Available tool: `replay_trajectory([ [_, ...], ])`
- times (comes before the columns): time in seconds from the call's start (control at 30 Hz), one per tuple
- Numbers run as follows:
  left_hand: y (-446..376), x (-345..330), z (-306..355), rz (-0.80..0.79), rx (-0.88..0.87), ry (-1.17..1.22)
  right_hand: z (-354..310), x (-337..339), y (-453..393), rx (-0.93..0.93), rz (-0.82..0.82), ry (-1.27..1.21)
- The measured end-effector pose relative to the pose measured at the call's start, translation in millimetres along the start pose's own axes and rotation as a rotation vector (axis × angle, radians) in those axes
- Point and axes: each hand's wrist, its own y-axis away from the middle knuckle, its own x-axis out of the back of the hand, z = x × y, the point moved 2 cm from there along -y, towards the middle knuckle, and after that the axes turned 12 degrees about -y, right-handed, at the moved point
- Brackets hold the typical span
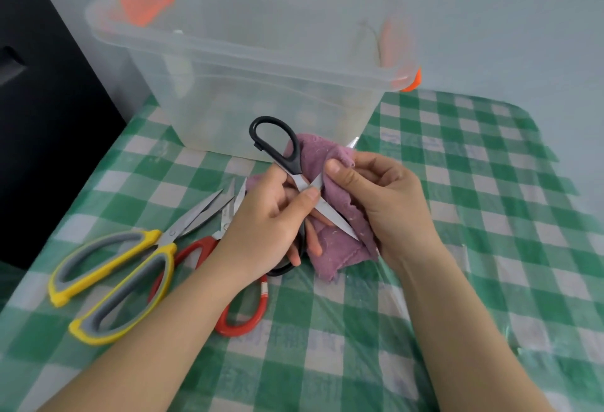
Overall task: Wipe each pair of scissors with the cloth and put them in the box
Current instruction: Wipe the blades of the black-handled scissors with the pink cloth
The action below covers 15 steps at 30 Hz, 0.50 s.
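My left hand point(271, 225) grips the black-handled scissors point(281, 150), which are spread open, near their pivot. One black loop points up toward the box, and a blade tip shows by the box's front corner. My right hand point(379, 202) pinches the purple cloth point(343, 215) round one blade. Yellow-and-grey scissors point(114, 274) lie on the table at the left. Red-handled scissors point(242, 313) lie beside them, partly under my left forearm. The clear plastic box point(248, 61) with orange latches stands behind my hands; I cannot make out what is inside.
A green-and-white checked tablecloth point(457, 248) under clear film covers the table. A dark cabinet point(42, 117) stands off the table's left edge, and a pale wall rises behind the box.
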Motion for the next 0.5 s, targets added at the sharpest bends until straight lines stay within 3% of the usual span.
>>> replay_trajectory([
  [0.3,-5.6,-1.8,-1.4,0.003,0.032,0.015,3.3,-0.2,-4.3,-0.090,0.001,-0.180],
  [0.5,-8.0,-1.2,-2.2,0.003,0.032,0.023,2.5,6.3,-9.5,-0.129,-0.086,-0.202],
])
